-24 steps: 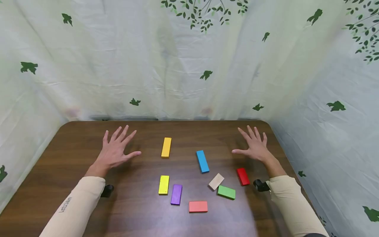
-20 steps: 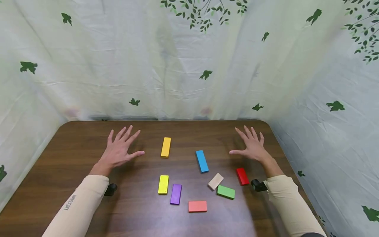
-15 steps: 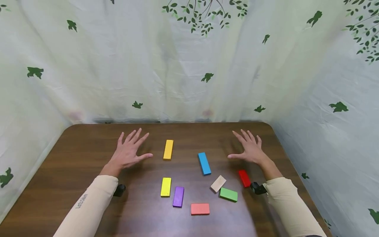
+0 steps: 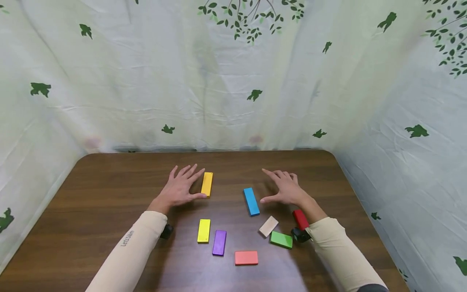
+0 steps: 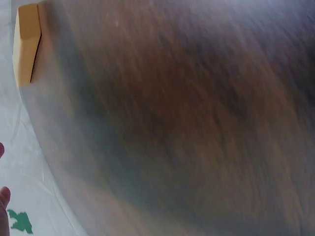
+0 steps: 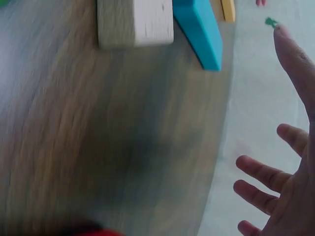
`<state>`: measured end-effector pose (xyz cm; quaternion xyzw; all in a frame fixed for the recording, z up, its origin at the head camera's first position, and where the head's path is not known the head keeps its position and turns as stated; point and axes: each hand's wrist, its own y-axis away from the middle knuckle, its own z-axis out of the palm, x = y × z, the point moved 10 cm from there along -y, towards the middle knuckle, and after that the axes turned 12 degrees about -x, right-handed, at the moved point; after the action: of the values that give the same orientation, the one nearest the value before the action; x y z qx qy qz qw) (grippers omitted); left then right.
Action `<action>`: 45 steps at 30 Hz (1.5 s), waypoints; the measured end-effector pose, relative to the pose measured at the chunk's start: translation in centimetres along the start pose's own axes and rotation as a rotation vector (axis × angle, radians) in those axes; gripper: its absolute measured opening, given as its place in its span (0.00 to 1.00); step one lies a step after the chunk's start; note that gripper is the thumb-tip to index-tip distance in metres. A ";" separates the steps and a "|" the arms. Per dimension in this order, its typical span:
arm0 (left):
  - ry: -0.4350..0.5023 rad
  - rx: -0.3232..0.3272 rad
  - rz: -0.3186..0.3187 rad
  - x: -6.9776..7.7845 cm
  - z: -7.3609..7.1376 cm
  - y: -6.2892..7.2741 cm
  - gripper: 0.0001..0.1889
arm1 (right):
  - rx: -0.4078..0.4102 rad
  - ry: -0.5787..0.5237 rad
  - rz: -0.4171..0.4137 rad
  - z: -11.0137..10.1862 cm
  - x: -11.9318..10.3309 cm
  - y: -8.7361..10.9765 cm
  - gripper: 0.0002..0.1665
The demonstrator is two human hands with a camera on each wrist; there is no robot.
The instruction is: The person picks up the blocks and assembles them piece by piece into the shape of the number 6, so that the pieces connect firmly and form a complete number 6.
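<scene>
My left hand [image 4: 178,190], fingers spread, is over the back of the table just left of an orange-yellow block [image 4: 207,184]; its thumb overlaps that block's near end in the head view. To the right, my right hand [image 4: 286,190] has its fingers spread too, with the thumb tip close to the right side of a blue block [image 4: 251,201]. Nothing is held by either hand. A red block [image 4: 300,219] lies under the right wrist, partly hidden by it. A bare wooden block [image 6: 135,22] and the blue block show ahead of the right hand in the right wrist view.
Nearer on the brown table [image 4: 120,178] lie a yellow block [image 4: 204,231], a purple block [image 4: 219,243], a coral block [image 4: 246,258] and a green block [image 4: 281,240]. The green one sits against the wooden block's corner. A white leaf-print curtain [image 4: 219,101] hangs behind the table.
Both hands have moved inward, the left hand rightward to the orange-yellow block and the right hand leftward toward the blue block. The blocks lie as before; the head view has shifted slightly.
</scene>
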<state>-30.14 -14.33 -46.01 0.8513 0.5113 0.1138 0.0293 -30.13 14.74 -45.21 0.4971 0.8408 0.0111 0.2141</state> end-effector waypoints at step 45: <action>-0.041 -0.120 0.002 1.4 2.6 -2.5 0.40 | -0.178 -0.034 -0.133 4.5 -4.4 -2.7 0.54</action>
<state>-31.08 -11.76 -48.74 0.8508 0.5018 0.1270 0.0905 -28.89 8.83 -48.42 0.4195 0.8637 0.0631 0.2721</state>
